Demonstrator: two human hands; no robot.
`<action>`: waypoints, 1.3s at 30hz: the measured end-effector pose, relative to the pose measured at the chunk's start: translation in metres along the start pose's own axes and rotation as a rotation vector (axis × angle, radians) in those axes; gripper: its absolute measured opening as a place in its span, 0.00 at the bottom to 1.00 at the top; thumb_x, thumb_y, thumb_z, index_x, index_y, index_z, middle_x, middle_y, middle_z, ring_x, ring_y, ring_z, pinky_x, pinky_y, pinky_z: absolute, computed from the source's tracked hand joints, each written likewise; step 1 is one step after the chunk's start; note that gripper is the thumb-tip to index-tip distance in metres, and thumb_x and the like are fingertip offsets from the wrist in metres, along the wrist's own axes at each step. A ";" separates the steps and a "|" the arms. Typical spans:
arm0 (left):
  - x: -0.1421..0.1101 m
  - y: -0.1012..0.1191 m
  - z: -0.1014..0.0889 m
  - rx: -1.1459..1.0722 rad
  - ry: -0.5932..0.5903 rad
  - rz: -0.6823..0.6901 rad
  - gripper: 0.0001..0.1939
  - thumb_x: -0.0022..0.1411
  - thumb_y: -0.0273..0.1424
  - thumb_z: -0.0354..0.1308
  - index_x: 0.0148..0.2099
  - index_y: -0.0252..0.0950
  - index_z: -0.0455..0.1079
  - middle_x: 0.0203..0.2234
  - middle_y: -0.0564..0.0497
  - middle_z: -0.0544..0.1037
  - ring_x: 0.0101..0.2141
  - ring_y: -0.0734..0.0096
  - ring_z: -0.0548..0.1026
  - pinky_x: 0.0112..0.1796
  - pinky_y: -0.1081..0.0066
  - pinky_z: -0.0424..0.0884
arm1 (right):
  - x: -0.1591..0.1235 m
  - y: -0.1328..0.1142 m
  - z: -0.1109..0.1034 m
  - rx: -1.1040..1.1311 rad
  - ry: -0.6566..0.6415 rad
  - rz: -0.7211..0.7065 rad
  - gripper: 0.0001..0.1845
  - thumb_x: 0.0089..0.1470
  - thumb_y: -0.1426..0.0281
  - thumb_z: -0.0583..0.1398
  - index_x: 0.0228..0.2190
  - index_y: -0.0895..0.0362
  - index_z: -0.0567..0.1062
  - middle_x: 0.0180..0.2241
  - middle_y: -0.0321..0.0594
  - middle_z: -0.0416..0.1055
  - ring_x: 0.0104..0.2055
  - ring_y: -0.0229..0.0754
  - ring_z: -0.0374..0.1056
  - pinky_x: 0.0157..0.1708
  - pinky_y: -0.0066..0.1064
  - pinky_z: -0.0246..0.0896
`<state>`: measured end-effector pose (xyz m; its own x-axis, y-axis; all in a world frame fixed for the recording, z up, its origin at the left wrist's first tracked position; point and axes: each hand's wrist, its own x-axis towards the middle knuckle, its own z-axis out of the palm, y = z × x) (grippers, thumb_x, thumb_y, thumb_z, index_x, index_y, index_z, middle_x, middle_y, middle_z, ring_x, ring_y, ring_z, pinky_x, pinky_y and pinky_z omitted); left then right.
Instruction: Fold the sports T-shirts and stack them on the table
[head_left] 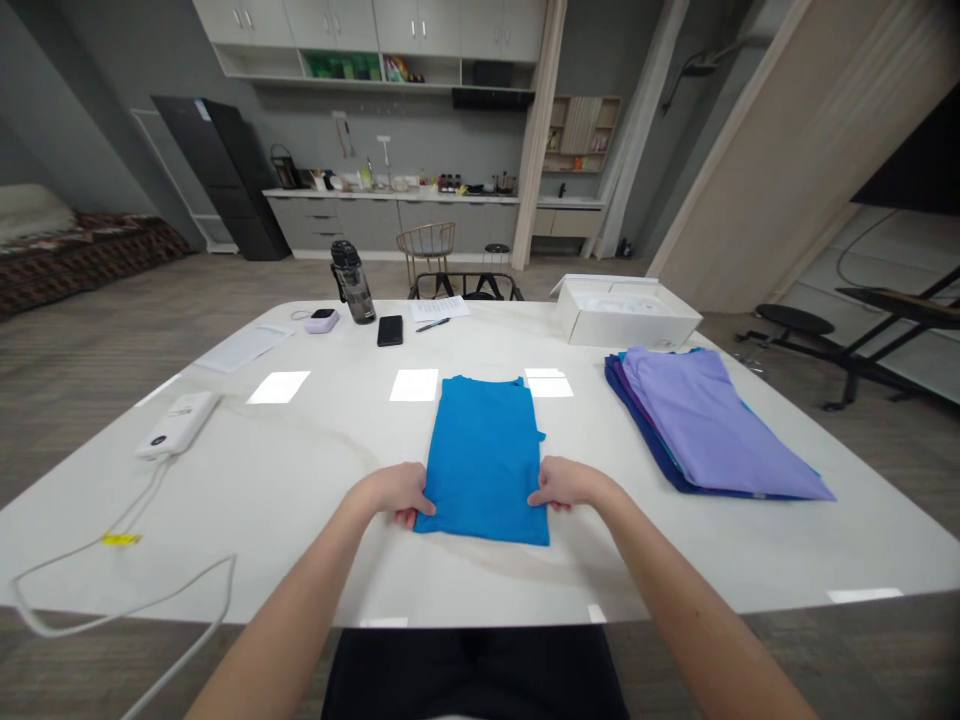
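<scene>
A folded blue cloth garment (484,450) lies flat in front of me on the white table (300,560). My left hand (401,490) pinches its left edge near the lower corner, thumb on top and fingers curled beneath. On the opposite side my right hand (559,483) grips the right edge in the same way. A small tab of blue cloth sticks out at the upper right side. To the right rests a stack of folded garments, a lavender one (697,420) on top and dark blue (645,430) and other colours showing below.
Behind the stack stands a white box (630,318) with its lid raised. Along the back are a black water bottle (354,285), a phone (390,331), a pen (433,325) and papers (247,347). At left lies a white power bank (178,425) with a cable (150,628) trailing over the front edge.
</scene>
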<state>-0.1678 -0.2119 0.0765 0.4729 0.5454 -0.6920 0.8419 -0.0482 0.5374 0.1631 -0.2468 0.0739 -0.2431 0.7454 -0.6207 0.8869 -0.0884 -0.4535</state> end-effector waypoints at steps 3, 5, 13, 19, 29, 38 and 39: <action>-0.018 0.000 0.025 -0.005 -0.048 0.036 0.18 0.54 0.39 0.61 0.17 0.36 0.69 0.18 0.48 0.78 0.16 0.73 0.69 0.26 0.70 0.68 | -0.021 0.006 0.015 0.002 -0.036 -0.025 0.20 0.48 0.56 0.65 0.16 0.57 0.72 0.19 0.39 0.73 0.20 0.39 0.67 0.24 0.30 0.59; -0.028 -0.002 0.041 -0.039 -0.055 0.058 0.20 0.55 0.41 0.61 0.17 0.36 0.68 0.17 0.49 0.77 0.15 0.74 0.68 0.26 0.70 0.68 | -0.031 0.010 0.023 0.020 -0.007 -0.027 0.21 0.49 0.55 0.65 0.17 0.57 0.72 0.19 0.39 0.73 0.21 0.39 0.67 0.24 0.30 0.58; -0.017 -0.013 0.034 -0.005 0.264 0.050 0.29 0.58 0.58 0.56 0.23 0.37 0.71 0.23 0.44 0.79 0.24 0.62 0.75 0.29 0.67 0.66 | -0.023 0.020 0.010 -0.054 0.245 -0.002 0.22 0.51 0.50 0.65 0.20 0.55 0.76 0.25 0.42 0.76 0.29 0.44 0.71 0.27 0.32 0.55; 0.053 -0.004 -0.019 0.066 0.876 -0.046 0.27 0.64 0.52 0.53 0.52 0.34 0.70 0.50 0.35 0.77 0.47 0.51 0.76 0.41 0.65 0.67 | 0.050 0.015 -0.027 0.091 0.629 0.074 0.32 0.55 0.47 0.63 0.50 0.58 0.75 0.48 0.49 0.76 0.47 0.48 0.73 0.38 0.29 0.60; 0.108 0.013 -0.051 -0.181 0.865 -0.179 0.13 0.54 0.39 0.64 0.38 0.37 0.71 0.42 0.38 0.81 0.50 0.41 0.76 0.51 0.51 0.62 | 0.107 -0.011 -0.042 0.251 0.642 0.295 0.19 0.50 0.54 0.67 0.40 0.52 0.77 0.45 0.45 0.78 0.53 0.56 0.70 0.53 0.45 0.55; 0.096 0.022 -0.043 -0.383 0.928 0.097 0.17 0.58 0.44 0.60 0.44 0.38 0.73 0.41 0.46 0.82 0.44 0.58 0.78 0.44 0.64 0.70 | 0.090 -0.011 -0.025 0.319 0.777 0.021 0.12 0.61 0.62 0.55 0.45 0.52 0.69 0.48 0.40 0.75 0.49 0.46 0.69 0.47 0.34 0.60; 0.094 0.024 -0.042 -0.457 0.922 0.203 0.19 0.58 0.45 0.60 0.45 0.38 0.73 0.42 0.46 0.81 0.43 0.60 0.78 0.43 0.65 0.71 | 0.086 -0.011 -0.025 0.359 0.786 -0.036 0.12 0.61 0.62 0.54 0.44 0.53 0.68 0.46 0.40 0.75 0.48 0.45 0.69 0.45 0.33 0.61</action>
<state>-0.1138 -0.1270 0.0444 0.0512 0.9980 -0.0361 0.5001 0.0056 0.8660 0.1419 -0.1656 0.0415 0.1904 0.9809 -0.0397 0.6740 -0.1601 -0.7212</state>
